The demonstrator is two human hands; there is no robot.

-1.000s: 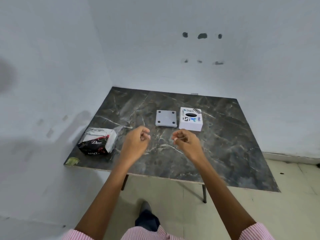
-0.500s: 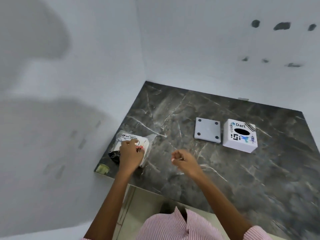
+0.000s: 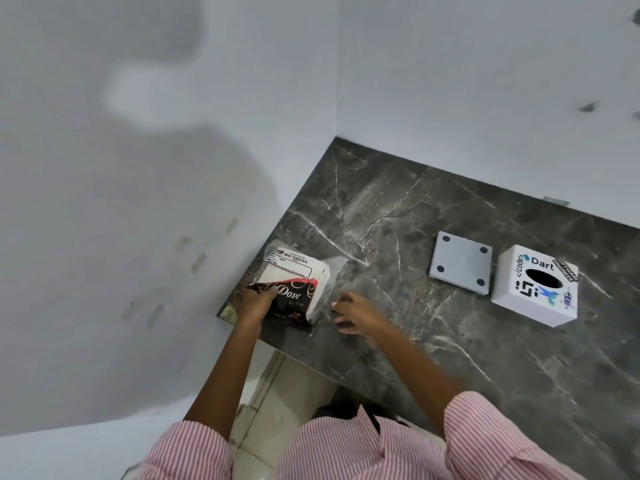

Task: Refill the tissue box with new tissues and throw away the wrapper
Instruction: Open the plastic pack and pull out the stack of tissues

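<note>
Gripping the near-left end of the plastic-wrapped pack of tissues (image 3: 294, 289), with its white label and its red-and-black printed face, the left hand (image 3: 254, 303) now has its fingers (image 3: 265, 295) closed around that end, where half a second ago it only rested on top of the pack and a second ago both hands hung loosely fisted over the middle of the dark marble-patterned desk (image 3: 398, 209). The pack sits at the desk's near-left corner, tilted so its label faces up and away; whether it has fully left the surface I cannot tell. The right hand (image 3: 356, 311) has come across towards it and hovers just beside the pack's clear wrapper end, its fingers (image 3: 341, 303) loosely spread and holding nothing, though motion blur softens them. Well apart to the right, the white cube-shaped tissue box (image 3: 535, 285), with stickers and an oval slot on top, stands untouched, and its grey square base plate (image 3: 460, 261) with four dark feet lies just beside it, separate from the box. This change suggests the task is at its very start: the pack is secured, and the wrapper is not yet opened. Opening it looks like the next job, probably with the right hand pulling at the loose plastic.
</note>
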